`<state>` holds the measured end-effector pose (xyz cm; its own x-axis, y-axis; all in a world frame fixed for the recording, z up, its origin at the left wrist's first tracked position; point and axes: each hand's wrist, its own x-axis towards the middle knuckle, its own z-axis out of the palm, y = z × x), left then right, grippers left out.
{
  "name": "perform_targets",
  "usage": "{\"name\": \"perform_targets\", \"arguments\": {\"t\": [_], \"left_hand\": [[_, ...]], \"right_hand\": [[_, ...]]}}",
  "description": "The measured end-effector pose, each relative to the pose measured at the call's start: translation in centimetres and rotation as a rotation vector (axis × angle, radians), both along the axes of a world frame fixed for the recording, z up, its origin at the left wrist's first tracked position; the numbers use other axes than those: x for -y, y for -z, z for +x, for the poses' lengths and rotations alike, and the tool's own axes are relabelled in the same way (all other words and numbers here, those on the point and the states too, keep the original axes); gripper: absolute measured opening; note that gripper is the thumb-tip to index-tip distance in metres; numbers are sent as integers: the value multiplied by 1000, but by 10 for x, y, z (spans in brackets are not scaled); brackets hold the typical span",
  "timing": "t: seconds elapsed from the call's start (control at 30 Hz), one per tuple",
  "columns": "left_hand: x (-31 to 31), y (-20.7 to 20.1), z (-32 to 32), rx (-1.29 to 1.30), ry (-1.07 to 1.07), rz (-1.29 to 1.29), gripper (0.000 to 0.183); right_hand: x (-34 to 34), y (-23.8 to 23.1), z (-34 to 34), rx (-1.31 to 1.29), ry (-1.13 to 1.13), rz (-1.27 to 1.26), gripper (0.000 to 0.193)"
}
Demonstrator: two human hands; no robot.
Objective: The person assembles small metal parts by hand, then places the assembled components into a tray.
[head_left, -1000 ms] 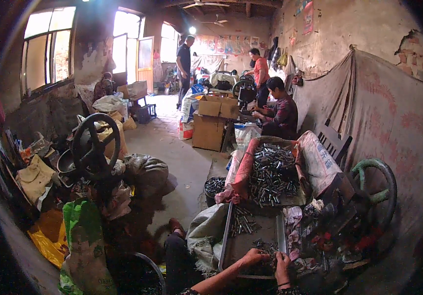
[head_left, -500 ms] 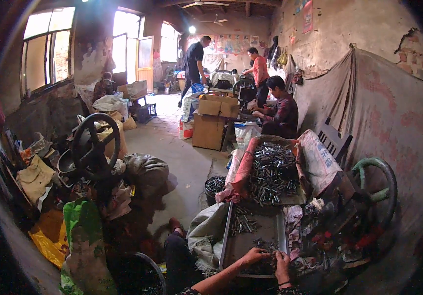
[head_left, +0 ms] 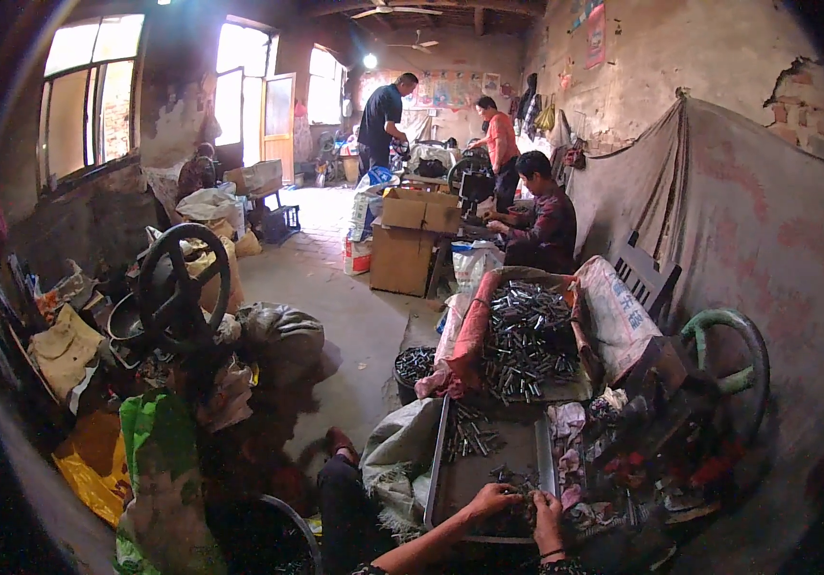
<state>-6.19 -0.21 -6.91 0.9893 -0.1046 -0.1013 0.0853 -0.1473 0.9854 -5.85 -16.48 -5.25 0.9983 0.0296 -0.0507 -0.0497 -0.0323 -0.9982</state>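
Observation:
Over the near end of a shallow metal tray (head_left: 517, 448), my left hand (head_left: 490, 501) and my right hand (head_left: 547, 519) are close together, fingers pinched. Whatever lies between the fingertips is too small and dark to make out. Small dark pieces (head_left: 512, 476) lie in the tray just beyond my fingers. Farther up its left side is a loose group of thin metal rods (head_left: 469, 433). Behind the tray, a cloth-lined bin holds a big heap of short metal pieces (head_left: 530, 335).
A bucket of metal pieces (head_left: 415, 362) stands left of the bin. Rags (head_left: 568, 443) and a green handwheel (head_left: 749, 369) are at the right. A dark handwheel (head_left: 185, 286) and sacks (head_left: 280, 335) lie to the left. Several people work farther back, near a cardboard box (head_left: 402, 257).
The whole view has shifted slightly. My hands stay together at the tray's near end with little visible movement. At the back, the standing person in dark clothes has raised their hands a little.

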Motion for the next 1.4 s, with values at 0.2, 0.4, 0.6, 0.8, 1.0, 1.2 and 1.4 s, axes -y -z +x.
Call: {"name": "perform_targets", "arguments": {"t": [0.2, 0.4, 0.6, 0.8, 1.0, 1.2, 1.4], "left_hand": [[-1, -4, 0, -28, 2, -15, 42], [-2, -2, -1, -18, -3, -100, 39], [-2, -18, -5, -55, -19, -117, 37], [-2, -24, -7, -27, -13, -132, 37], [-4, -12, -4, -22, -43, -89, 39], [-2, -26, -8, -81, -51, -140, 39], [-3, -27, -8, -32, -86, -139, 39]], "right_hand": [[-4, -3, -1, 8, 97, 94, 19], [-4, -9, -5, -15, 32, 56, 17], [-5, -17, -6, -19, 29, 34, 18], [-4, -8, -2, -26, 54, 85, 17], [0, 7, 3, -99, 29, 162, 17], [6, 20, 10, -82, 55, 103, 20], [3, 9, 6, -78, 69, 100, 22]]}}
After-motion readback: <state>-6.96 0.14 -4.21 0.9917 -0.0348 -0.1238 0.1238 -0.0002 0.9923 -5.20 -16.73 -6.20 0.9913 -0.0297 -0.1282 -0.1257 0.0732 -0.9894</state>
